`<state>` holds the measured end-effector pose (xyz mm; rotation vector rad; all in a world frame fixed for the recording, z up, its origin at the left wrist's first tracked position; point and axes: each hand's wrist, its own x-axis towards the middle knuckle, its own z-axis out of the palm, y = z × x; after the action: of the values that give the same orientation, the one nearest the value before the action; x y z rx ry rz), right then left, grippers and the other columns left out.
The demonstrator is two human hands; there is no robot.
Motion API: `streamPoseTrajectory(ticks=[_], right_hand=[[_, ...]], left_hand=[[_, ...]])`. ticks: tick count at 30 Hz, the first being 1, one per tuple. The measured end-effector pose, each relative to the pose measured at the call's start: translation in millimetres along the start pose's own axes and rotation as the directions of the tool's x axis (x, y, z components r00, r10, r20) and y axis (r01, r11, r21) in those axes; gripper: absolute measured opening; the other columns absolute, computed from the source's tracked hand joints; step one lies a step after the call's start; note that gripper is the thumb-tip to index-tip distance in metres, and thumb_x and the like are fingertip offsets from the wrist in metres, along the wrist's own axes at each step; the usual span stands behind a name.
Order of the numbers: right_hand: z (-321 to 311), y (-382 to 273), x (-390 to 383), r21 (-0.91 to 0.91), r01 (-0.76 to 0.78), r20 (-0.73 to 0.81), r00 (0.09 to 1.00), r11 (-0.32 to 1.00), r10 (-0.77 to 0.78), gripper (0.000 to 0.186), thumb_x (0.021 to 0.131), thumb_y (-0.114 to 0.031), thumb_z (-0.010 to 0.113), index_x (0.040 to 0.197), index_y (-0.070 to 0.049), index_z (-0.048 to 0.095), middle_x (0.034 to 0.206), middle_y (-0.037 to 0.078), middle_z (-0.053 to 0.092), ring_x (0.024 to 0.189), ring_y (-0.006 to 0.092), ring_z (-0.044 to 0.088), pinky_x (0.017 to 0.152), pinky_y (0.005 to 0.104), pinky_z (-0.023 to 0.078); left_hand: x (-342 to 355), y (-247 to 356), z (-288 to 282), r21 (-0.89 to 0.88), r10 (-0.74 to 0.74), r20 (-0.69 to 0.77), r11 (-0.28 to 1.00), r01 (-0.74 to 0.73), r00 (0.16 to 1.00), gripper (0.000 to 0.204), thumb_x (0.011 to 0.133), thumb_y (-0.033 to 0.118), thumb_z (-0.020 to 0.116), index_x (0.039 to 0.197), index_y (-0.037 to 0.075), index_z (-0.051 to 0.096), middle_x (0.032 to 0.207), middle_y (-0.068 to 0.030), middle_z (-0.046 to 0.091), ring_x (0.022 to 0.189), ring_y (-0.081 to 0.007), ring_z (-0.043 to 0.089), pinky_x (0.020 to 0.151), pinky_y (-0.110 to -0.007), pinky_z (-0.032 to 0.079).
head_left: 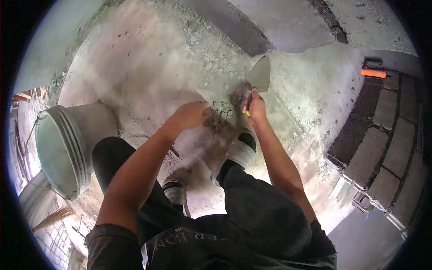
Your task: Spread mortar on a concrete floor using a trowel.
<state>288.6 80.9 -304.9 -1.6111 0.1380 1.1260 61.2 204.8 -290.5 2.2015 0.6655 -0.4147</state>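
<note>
My right hand grips the yellow handle of a metal trowel, whose flat blade points up and away over the grey concrete floor. My left hand is closed over a small dark clump of wet mortar that lies on the floor between both hands. The trowel's blade edge touches the far side of that clump. My feet in dark and white sandals stand just below the mortar.
A pale plastic bucket with a wire handle stands at my left. A low wall of grey concrete blocks runs along the right. An orange tool lies at the far right. A straw broom rests at lower left.
</note>
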Motion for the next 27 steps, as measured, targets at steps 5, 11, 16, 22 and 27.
streamPoseTrajectory(ticks=[5, 11, 16, 22, 27], right_hand=[[-0.4, -0.2, 1.9, -0.057, 0.1, -0.062, 0.993, 0.993, -0.103, 0.037, 0.105, -0.04, 0.048, 0.094, -0.005, 0.051, 0.062, 0.006, 0.051, 0.043, 0.0196, 0.049, 0.041, 0.0345, 0.041], [-7.9, 0.5, 11.1, 0.005, 0.204, -0.157, 0.967, 0.979, -0.2, 0.038, 0.105, -0.041, 0.047, 0.095, -0.005, 0.052, 0.062, 0.006, 0.053, 0.042, 0.0195, 0.049, 0.041, 0.0345, 0.041], [1.1, -1.9, 1.1, -0.117, 0.094, 0.084, 0.993, 0.989, -0.085, 0.039, 0.105, -0.042, 0.047, 0.094, -0.005, 0.052, 0.061, 0.006, 0.052, 0.043, 0.0187, 0.049, 0.04, 0.0339, 0.042], [-1.4, 3.6, 0.3, -0.033, 0.088, 0.015, 0.996, 0.996, -0.088, 0.038, 0.104, -0.041, 0.049, 0.093, -0.005, 0.055, 0.061, 0.006, 0.051, 0.043, 0.018, 0.048, 0.041, 0.0321, 0.039], [-24.1, -8.2, -35.8, -0.1, -0.138, 0.053, 0.988, 0.985, 0.143, 0.04, 0.103, -0.043, 0.051, 0.096, -0.003, 0.056, 0.063, 0.005, 0.052, 0.045, 0.0159, 0.048, 0.04, 0.0305, 0.039]], left_hand=[[1.8, -4.9, 0.8, -0.021, 0.009, 0.02, 1.0, -0.009, 1.0, 0.039, 0.097, 0.031, 0.058, 0.124, 0.003, 0.056, 0.102, -0.0221, 0.067, 0.097, -0.0417, 0.066, 0.085, -0.05, 0.052], [-0.3, -2.3, 3.8, -0.02, 0.056, -0.017, 0.998, -0.056, 0.998, 0.041, 0.097, 0.03, 0.057, 0.128, 0.004, 0.055, 0.106, -0.0228, 0.066, 0.101, -0.0416, 0.065, 0.088, -0.05, 0.052], [-2.2, -10.1, 8.8, -0.067, 0.013, 0.005, 0.998, -0.013, 1.0, 0.04, 0.098, 0.031, 0.057, 0.128, 0.005, 0.056, 0.107, -0.0218, 0.066, 0.103, -0.0414, 0.064, 0.09, -0.049, 0.051], [-4.3, -9.1, 13.3, -0.028, 0.067, -0.05, 0.997, -0.068, 0.997, 0.04, 0.097, 0.032, 0.058, 0.127, 0.004, 0.056, 0.107, -0.0214, 0.067, 0.102, -0.0405, 0.065, 0.09, -0.05, 0.051], [-12.4, -20.7, 2.9, -0.043, 0.018, -0.077, 0.999, -0.021, 0.997, 0.042, 0.096, 0.033, 0.059, 0.124, 0.003, 0.057, 0.106, -0.0219, 0.067, 0.1, -0.0402, 0.066, 0.088, -0.049, 0.052]])
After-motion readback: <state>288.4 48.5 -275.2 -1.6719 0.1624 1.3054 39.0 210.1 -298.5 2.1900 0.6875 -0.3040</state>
